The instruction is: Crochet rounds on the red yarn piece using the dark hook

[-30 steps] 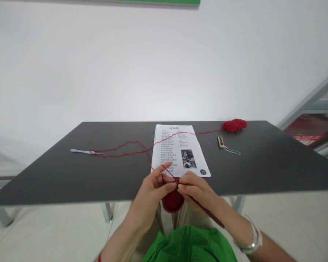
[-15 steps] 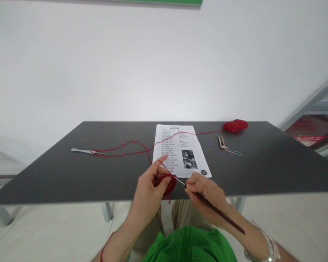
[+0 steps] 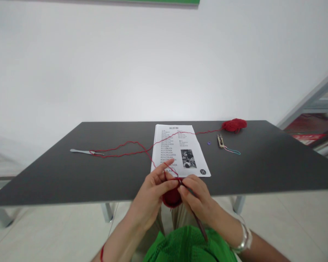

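Observation:
Between my hands is a small round piece of red crochet work (image 3: 172,197), just off the table's front edge. My left hand (image 3: 154,189) pinches its upper rim, with the index finger stretched out and red yarn (image 3: 170,168) running over it. My right hand (image 3: 198,194) grips a crochet hook (image 3: 199,222) with a dark brown handle that slants down toward my body. The hook's tip is hidden at the rim, where the fingers of both hands nearly meet.
Printed pattern sheets (image 3: 199,156) lie ahead of my hands. A red yarn ball (image 3: 234,125), thread snips (image 3: 221,141) with a cord and a purple ring (image 3: 209,143) are on the right. At left, a pale slim tool (image 3: 80,151) has yarn looped round it on the dark table (image 3: 120,174).
My right hand has moved left, up against the crochet work, and the hook handle now points more steeply down. The work has turned so its round underside shows more.

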A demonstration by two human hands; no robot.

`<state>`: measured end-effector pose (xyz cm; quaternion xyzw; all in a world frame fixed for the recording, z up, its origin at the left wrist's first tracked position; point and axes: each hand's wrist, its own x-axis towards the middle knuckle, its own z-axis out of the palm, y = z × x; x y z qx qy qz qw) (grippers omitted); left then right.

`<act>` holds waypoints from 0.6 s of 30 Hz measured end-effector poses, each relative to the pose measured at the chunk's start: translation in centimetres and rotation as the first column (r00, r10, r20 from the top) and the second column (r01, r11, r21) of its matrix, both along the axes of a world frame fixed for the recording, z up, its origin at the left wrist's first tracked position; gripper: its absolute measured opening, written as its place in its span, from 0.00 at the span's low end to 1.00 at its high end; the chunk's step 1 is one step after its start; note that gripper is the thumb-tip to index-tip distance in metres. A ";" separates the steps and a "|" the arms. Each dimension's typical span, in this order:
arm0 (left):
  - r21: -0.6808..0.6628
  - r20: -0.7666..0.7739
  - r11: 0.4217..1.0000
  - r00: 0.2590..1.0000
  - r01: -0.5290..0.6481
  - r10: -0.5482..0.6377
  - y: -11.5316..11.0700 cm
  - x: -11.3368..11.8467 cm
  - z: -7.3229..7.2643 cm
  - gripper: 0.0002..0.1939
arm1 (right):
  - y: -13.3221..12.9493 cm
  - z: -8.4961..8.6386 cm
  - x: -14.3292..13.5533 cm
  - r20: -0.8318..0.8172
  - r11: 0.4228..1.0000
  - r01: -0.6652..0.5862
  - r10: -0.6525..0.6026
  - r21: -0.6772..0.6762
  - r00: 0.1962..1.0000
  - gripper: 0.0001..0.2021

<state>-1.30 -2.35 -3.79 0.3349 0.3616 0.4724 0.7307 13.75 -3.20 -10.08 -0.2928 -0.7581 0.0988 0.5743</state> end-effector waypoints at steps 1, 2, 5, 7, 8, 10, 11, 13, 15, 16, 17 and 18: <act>-0.031 0.015 0.999 1.000 0.019 -0.019 0.1 -0.2 0.2 0.31 | 0.1 0.0 0.1 -0.016 1.000 -0.019 0.020 0.020 1.000 0.10; -0.056 0.021 0.998 0.999 0.031 -0.030 0.1 -0.4 0.3 0.31 | 0.2 0.2 0.2 -0.057 0.999 -0.047 0.047 0.010 0.997 0.10; -0.099 0.010 0.995 1.000 0.019 -0.018 0.4 -1.0 0.6 0.34 | 0.1 1.1 0.5 -0.283 0.963 -0.199 0.142 -0.182 0.948 0.05; -0.092 0.010 0.996 1.000 0.022 -0.021 0.6 -1.3 0.7 0.35 | -0.1 1.9 0.9 -0.396 0.909 -0.302 0.175 -0.288 0.902 0.03; -0.083 0.014 0.996 0.999 0.038 -0.037 0.7 -1.4 0.6 0.35 | -0.2 2.4 1.1 -0.407 0.895 -0.319 0.177 -0.313 0.896 0.02; -0.066 0.025 0.994 0.996 0.082 -0.081 0.9 -1.6 0.6 0.33 | -0.3 3.2 1.8 -0.383 0.885 -0.316 0.176 -0.341 0.907 0.03; -0.062 0.027 0.992 0.994 0.106 -0.105 1.0 -1.7 0.5 0.32 | -0.3 3.6 2.1 -0.368 0.879 -0.318 0.182 -0.356 0.912 0.04; -0.057 0.020 0.986 0.988 0.155 -0.154 1.2 -1.9 0.5 0.31 | -0.1 4.2 2.7 -0.353 0.849 -0.350 0.211 -0.395 0.911 0.04; -0.055 0.013 0.976 0.978 0.210 -0.210 1.3 -2.2 0.5 0.29 | 0.1 4.7 3.2 -0.355 0.806 -0.397 0.250 -0.439 0.901 0.05; -0.054 0.010 0.970 0.972 0.236 -0.236 1.4 -2.3 0.5 0.29 | 0.3 4.9 3.4 -0.358 0.785 -0.415 0.264 -0.460 0.896 0.06; -0.053 0.006 0.965 0.966 0.258 -0.258 1.5 -2.5 0.5 0.28 | 0.5 5.1 3.5 -0.360 0.765 -0.431 0.277 -0.478 0.891 0.07; -0.052 0.000 0.959 0.960 0.280 -0.280 1.5 -2.6 0.5 0.28 | 0.6 5.2 3.6 -0.364 0.746 -0.445 0.287 -0.495 0.886 0.08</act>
